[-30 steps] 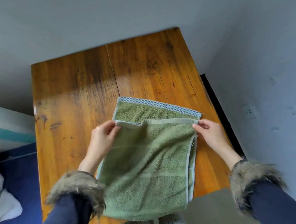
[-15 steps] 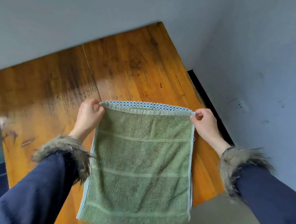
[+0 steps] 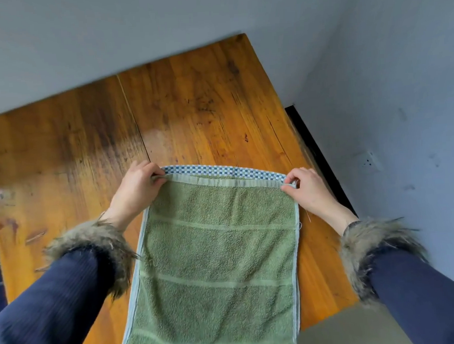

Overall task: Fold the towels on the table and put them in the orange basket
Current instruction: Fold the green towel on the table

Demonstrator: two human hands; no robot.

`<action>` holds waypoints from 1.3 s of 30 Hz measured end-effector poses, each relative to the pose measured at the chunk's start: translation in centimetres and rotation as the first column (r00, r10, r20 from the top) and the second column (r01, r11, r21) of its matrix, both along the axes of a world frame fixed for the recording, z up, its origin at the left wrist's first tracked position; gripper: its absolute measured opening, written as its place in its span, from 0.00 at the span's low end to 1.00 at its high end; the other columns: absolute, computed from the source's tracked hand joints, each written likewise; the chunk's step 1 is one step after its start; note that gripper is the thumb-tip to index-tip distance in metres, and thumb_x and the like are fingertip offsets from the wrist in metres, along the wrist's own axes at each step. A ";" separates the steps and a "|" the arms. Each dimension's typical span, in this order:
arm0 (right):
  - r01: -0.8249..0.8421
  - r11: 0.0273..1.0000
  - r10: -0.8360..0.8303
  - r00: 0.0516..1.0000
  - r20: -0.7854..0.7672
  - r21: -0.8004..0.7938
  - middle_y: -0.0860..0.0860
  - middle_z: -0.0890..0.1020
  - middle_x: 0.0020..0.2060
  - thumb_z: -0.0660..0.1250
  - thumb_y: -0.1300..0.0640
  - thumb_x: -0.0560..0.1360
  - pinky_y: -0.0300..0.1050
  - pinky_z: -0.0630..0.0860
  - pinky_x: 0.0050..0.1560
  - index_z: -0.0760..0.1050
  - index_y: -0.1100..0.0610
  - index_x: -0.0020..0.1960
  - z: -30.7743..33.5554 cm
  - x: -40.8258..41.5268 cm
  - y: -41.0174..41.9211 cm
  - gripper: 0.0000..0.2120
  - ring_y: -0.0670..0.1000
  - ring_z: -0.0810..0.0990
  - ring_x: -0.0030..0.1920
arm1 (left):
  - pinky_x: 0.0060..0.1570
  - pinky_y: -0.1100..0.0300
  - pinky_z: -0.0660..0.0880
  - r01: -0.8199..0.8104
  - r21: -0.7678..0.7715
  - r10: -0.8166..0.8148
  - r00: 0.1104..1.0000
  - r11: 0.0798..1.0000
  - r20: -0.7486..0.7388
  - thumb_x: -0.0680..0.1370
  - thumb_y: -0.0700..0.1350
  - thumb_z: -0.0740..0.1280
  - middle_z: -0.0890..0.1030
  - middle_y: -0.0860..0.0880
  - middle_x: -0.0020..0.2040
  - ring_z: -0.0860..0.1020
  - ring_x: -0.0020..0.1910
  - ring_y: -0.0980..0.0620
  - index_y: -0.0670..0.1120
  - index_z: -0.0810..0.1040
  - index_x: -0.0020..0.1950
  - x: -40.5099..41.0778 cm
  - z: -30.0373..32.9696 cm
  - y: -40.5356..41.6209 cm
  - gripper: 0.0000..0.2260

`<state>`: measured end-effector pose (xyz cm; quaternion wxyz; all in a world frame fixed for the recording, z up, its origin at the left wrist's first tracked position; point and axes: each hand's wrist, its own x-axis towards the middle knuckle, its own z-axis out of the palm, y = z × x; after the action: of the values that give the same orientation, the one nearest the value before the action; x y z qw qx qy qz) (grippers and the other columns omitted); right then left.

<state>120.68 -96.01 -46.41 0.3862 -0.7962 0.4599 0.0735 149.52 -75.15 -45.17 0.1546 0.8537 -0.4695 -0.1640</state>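
In the head view, a green terry towel (image 3: 217, 254) lies on the wooden table (image 3: 190, 107), doubled over so that its upper layer's pale hem sits just short of the blue-and-white checked border (image 3: 220, 171) of the layer beneath. The near end of the towel reaches the table's near edge and seems to hang slightly past it. The left hand (image 3: 134, 193) pinches the towel's far left corner between thumb and curled fingers, and the right hand (image 3: 308, 186) pinches the far right corner the same way; both hold only the cloth. The step in hand looks like matching the far edges of this first fold. To do it well, the person should likely draw both corners away from the body by the same amount until the hem covers the checked border, keep the cloth taut between the two hands so no ripple forms across the middle, and check that the towel's side edges stack squarely before letting go. The right side edge shows two layers slightly offset, which probably needs a small nudge. The orange basket is not in view.
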 end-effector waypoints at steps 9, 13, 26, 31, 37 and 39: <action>0.102 0.990 -0.117 0.980 0.163 0.096 0.46 0.80 0.41 0.69 0.54 0.73 0.43 0.72 0.47 0.76 0.51 0.41 5.9 -0.9 -0.1 0.03 0.46 0.77 0.44 | 0.38 0.66 0.70 -0.379 -0.045 0.317 0.827 0.924 -0.465 0.74 0.44 0.70 0.81 0.52 0.40 0.76 0.39 0.56 0.48 0.80 0.41 0.9 5.8 3.6 0.02; 0.088 0.993 -0.107 0.955 0.276 0.081 0.50 0.81 0.40 0.68 0.56 0.74 0.45 0.75 0.47 0.76 0.53 0.40 10.4 0.0 -0.1 0.04 0.50 0.78 0.44 | 0.38 0.69 0.72 -0.422 -0.131 0.311 0.814 0.897 -0.491 0.75 0.42 0.69 0.82 0.51 0.38 0.76 0.37 0.58 0.48 0.80 0.40 0.8 10.2 6.0 0.04; 0.085 0.980 0.047 0.779 0.625 -0.180 0.46 0.74 0.30 0.67 0.57 0.75 0.44 0.68 0.37 0.72 0.50 0.35 27.1 7.6 -0.8 0.10 0.47 0.71 0.33 | 0.36 0.63 0.73 -0.549 -0.491 0.251 0.798 0.676 -0.548 0.72 0.53 0.69 0.80 0.55 0.34 0.75 0.34 0.60 0.50 0.80 0.40 2.9 26.7 10.7 0.07; 0.091 0.956 0.134 0.708 0.694 -0.278 0.46 0.73 0.28 0.67 0.57 0.75 0.37 0.69 0.33 0.70 0.50 0.34 31.4 8.9 0.0 0.12 0.42 0.71 0.29 | 0.35 0.71 0.71 -0.499 -0.636 0.258 0.861 0.589 -0.438 0.78 0.42 0.65 0.76 0.50 0.36 0.73 0.34 0.63 0.49 0.75 0.39 3.0 29.8 11.3 0.07; 0.078 0.931 0.211 0.681 0.701 -0.356 0.47 0.75 0.30 0.66 0.57 0.75 0.28 0.68 0.29 0.69 0.50 0.35 33.4 9.4 1.0 0.12 0.46 0.72 0.30 | 0.40 0.65 0.74 -0.515 -0.676 0.308 0.857 0.527 -0.412 0.78 0.42 0.64 0.77 0.49 0.40 0.75 0.39 0.58 0.45 0.75 0.42 1.9 30.9 12.0 0.05; 0.071 0.931 0.216 0.683 0.697 -0.358 0.48 0.75 0.30 0.67 0.57 0.75 0.29 0.68 0.31 0.69 0.51 0.35 33.8 9.7 1.2 0.11 0.47 0.73 0.31 | 0.39 0.72 0.74 -0.513 -0.678 0.309 0.858 0.526 -0.409 0.77 0.41 0.65 0.79 0.49 0.40 0.77 0.39 0.61 0.47 0.76 0.42 2.1 31.1 12.4 0.05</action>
<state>130.42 -94.85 -12.66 0.3820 -0.8337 0.2419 -0.3171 151.59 -62.79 -14.03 0.5917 0.7648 -0.2546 -0.0080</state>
